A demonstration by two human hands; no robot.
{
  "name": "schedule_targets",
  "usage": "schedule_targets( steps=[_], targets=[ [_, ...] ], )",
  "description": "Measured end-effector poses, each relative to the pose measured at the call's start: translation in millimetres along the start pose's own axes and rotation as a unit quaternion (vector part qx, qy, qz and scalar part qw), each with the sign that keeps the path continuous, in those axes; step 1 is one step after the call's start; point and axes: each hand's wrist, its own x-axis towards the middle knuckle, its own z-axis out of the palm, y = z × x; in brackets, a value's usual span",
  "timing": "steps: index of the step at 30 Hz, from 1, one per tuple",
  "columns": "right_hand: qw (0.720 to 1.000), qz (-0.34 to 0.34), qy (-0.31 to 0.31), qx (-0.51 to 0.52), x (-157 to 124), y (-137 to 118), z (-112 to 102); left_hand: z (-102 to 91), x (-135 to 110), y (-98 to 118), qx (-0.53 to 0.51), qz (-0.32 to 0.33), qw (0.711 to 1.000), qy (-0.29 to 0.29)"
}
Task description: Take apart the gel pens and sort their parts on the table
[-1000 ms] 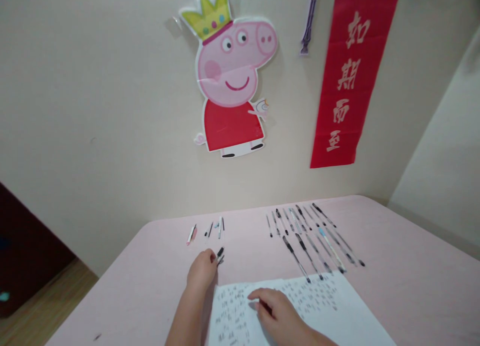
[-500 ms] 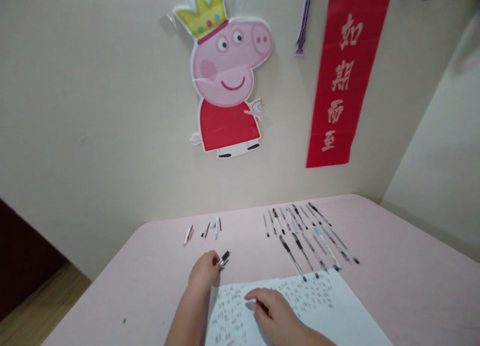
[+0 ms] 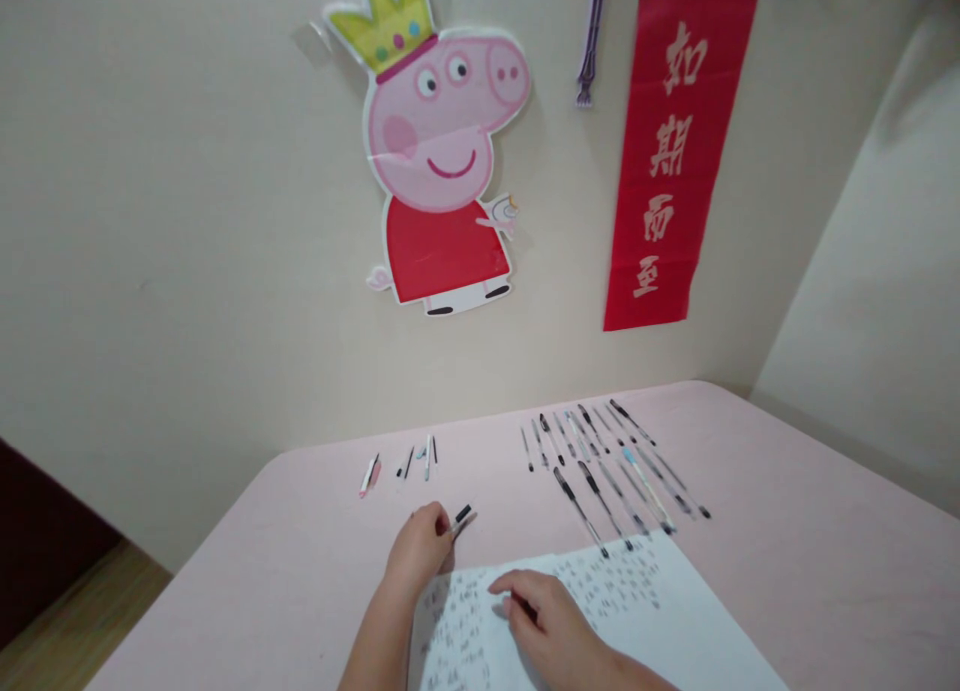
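Note:
My left hand (image 3: 421, 544) is closed around a pen (image 3: 463, 515) just above the pink table, near the top left corner of the paper. The pen's dark end sticks out to the right of the fingers; the rest of it is hidden in the hand. On the handwritten paper (image 3: 660, 626) rests my right hand (image 3: 551, 616), its index finger stretched out to the left and the thumb apart below it. Nothing shows between those fingers, and the other fingers are curled and partly hidden.
Several pens (image 3: 611, 491) lie in two slanted rows at the right, above the paper. Some pens and pen parts (image 3: 427, 457) lie at the back left, beside a pink and white piece (image 3: 369, 476). Behind the pink table (image 3: 262, 561) stands a wall with a cartoon pig cutout (image 3: 446, 241) and a red banner (image 3: 667, 171).
My left hand has shifted slightly right with the pen, whose dark end now reaches farther up and right. The right hand stays on the paper. The view has turned slightly.

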Motion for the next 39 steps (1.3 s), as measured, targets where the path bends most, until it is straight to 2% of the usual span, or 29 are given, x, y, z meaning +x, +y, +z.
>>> schedule_targets(
  steps=[6, 12, 28, 39],
  targets=[
    [0.999, 0.005, 0.041, 0.015, 2, -1, -3, 1.4, 4, -8, -0.055, 0.011, 0.998, 0.02],
    [0.999, 0.013, 0.042, 0.025, 3, -1, -4, -2.6, 3, -5, -0.039, -0.002, 0.997, 0.066],
    [0.998, 0.016, 0.044, 0.043, 4, -1, -4, -4.6, -3, -2, 0.016, 0.022, 1.0, -0.005],
    [0.999, 0.014, 0.042, 0.026, 4, 0, -3, -8.4, -4, -3, 0.056, 0.014, 0.998, 0.018]
  ],
)
